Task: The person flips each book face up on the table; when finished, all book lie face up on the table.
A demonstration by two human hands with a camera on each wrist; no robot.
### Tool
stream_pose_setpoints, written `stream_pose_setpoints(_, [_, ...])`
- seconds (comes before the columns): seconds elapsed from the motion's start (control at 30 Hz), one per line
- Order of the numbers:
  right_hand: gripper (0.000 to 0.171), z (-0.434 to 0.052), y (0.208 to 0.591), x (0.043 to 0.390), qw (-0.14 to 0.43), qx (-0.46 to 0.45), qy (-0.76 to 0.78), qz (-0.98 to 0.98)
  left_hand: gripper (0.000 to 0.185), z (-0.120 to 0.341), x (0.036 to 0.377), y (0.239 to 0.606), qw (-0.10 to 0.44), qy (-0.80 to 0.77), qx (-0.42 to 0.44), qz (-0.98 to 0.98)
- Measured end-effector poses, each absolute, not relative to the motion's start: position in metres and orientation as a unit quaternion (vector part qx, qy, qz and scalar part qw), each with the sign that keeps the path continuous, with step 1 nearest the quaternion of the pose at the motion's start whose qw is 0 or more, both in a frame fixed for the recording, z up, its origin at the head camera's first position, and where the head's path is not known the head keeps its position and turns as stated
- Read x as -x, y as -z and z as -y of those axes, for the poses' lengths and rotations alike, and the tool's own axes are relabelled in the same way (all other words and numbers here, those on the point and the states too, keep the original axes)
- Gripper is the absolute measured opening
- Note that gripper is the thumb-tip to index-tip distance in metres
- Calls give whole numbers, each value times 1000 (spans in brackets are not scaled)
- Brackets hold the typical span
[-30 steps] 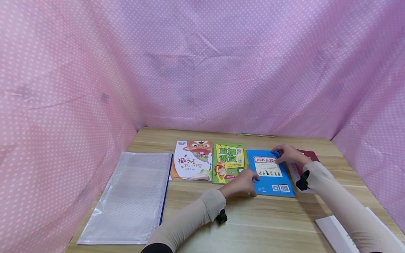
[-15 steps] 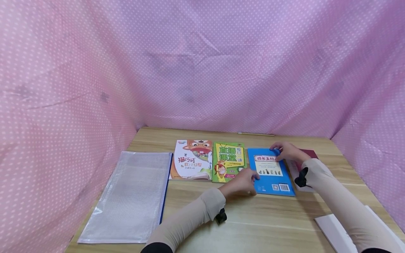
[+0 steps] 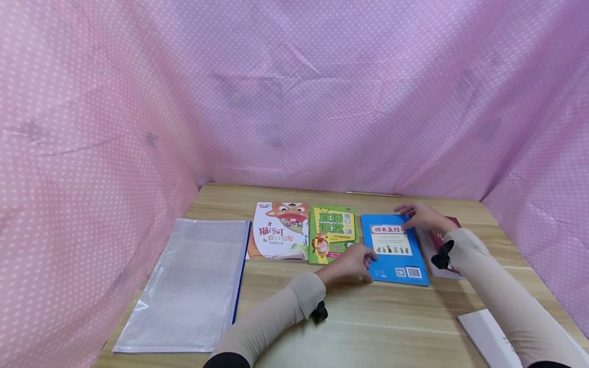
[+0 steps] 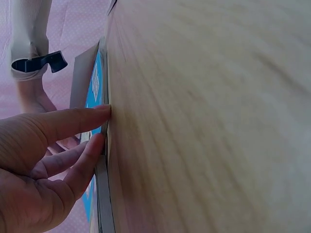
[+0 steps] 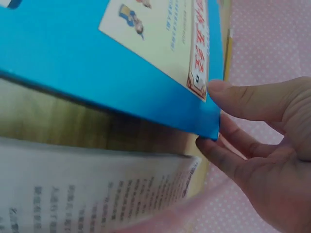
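Observation:
A blue book (image 3: 393, 267) with a pale picture panel and a barcode lies between my two hands. My left hand (image 3: 349, 263) holds its near left corner, with thumb and fingertips right at the book's edge in the left wrist view. At the far right corner, my right hand (image 3: 424, 220) pinches the book: the thumb (image 5: 248, 99) rests over the cover and the fingers are curled at the edge. Left of it sits a green book (image 3: 333, 227), partly behind my left hand. A maroon and white book (image 3: 427, 250) is partly hidden under my right arm.
A white book (image 3: 278, 232) with a cartoon animal lies left of the green one. Farther left is a clear mesh pouch (image 3: 184, 286) with a blue edge. A white box-like object (image 3: 488, 337) sits at near right. A pencil (image 3: 372, 194) lies along the table's (image 3: 294, 317) back edge.
The blue book has shifted very slightly to the right, widening the gap beside the green book. Both hands stay at its corners; the right thumb has moved slightly toward the far edge.

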State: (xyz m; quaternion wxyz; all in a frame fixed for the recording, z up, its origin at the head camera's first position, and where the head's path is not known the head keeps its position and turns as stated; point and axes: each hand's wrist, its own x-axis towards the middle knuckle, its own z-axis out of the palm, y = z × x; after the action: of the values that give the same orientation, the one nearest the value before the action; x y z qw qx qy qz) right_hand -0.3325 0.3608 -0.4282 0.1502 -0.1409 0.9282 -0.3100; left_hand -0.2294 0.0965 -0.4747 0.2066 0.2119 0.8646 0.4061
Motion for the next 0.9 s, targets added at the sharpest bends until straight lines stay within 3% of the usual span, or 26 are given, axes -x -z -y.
stream_pose_setpoints(0.17, [52,-365,420,331,134,170,313,-925,48,-96,230,475,207,-403,-217,-865])
stream_pose_setpoints(0.9, [45,-373,395,334,151,136,319,-926,49,-95,223,468,217,-418,-191,-861])
